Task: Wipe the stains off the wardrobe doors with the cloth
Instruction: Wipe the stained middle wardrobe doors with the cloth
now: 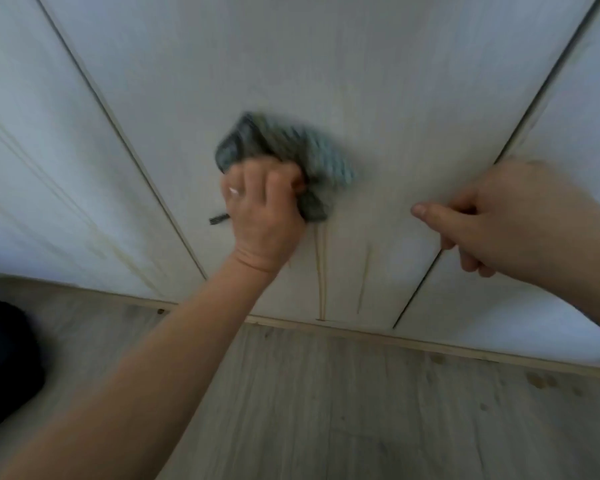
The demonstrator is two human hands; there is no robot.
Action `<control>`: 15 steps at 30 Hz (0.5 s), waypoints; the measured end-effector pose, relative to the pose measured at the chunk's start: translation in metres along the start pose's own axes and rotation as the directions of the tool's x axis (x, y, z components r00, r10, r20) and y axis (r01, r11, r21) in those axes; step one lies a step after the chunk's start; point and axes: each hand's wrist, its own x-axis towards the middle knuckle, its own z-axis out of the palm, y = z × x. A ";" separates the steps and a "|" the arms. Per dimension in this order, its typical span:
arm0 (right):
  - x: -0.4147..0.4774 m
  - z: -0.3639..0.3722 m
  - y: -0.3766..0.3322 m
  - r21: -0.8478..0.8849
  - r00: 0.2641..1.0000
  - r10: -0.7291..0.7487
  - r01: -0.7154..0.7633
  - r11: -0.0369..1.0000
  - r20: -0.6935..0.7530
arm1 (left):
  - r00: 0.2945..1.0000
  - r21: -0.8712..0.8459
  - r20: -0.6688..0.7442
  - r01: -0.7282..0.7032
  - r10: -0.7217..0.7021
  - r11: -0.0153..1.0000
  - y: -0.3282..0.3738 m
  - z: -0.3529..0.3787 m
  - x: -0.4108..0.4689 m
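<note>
Mostly above the left hand (262, 206), cloth (288, 147); against wardrobe door (326, 64)

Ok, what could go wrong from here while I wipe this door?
Your right hand grips the middle door by its edge, fingers in the gap; hard pressing could swing it and pinch them. The drip stains below the cloth reach the bottom and could be missed. Bunched in your left hand, the cloth may just smear.

left hand (260, 202): bare through forearm | right hand (492, 216): bare, short thumbnail
</note>
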 end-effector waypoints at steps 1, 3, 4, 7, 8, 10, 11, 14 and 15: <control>-0.004 -0.005 0.004 -0.020 1.000 0.005 -0.005 1.000 0.010 | 0.981 -0.016 0.124 -0.146 0.147 0.989 0.010 0.001 -0.033; -0.012 -0.017 0.014 -0.023 1.000 0.021 -0.021 1.000 -0.022 | 0.860 -0.075 0.332 -0.386 0.388 0.920 0.020 -0.005 -0.080; -0.014 -0.023 0.020 -0.005 0.997 0.030 -0.031 1.000 -0.067 | 0.820 -0.102 0.381 -0.421 0.427 0.901 0.020 -0.006 -0.081; -0.011 -0.030 0.033 0.060 0.973 0.048 -0.036 0.998 -0.225 | 0.912 -0.030 0.214 -0.351 0.349 0.936 0.019 -0.004 -0.017; -0.007 -0.029 0.036 0.066 0.967 0.040 -0.024 0.998 -0.251 | 0.968 0.013 0.106 -0.230 0.228 0.973 0.015 -0.002 0.012; -0.007 -0.023 0.037 0.081 0.958 0.052 -0.030 0.996 -0.281 | 0.999 -0.003 -0.041 0.012 -0.012 1.000 0.017 -0.001 0.044; -0.005 -0.019 0.037 0.077 0.956 0.050 -0.028 0.997 -0.289 | 0.998 -0.013 -0.039 0.054 -0.054 0.998 0.021 -0.001 0.038; -0.005 -0.017 0.035 0.041 0.942 0.045 -0.034 0.999 -0.333 | 0.952 -0.057 0.245 -0.175 0.184 0.983 0.047 -0.009 -0.029; -0.005 -0.016 0.035 0.042 0.940 0.050 -0.038 0.998 -0.339 | 0.905 -0.073 0.342 -0.243 0.253 0.967 0.053 -0.014 -0.043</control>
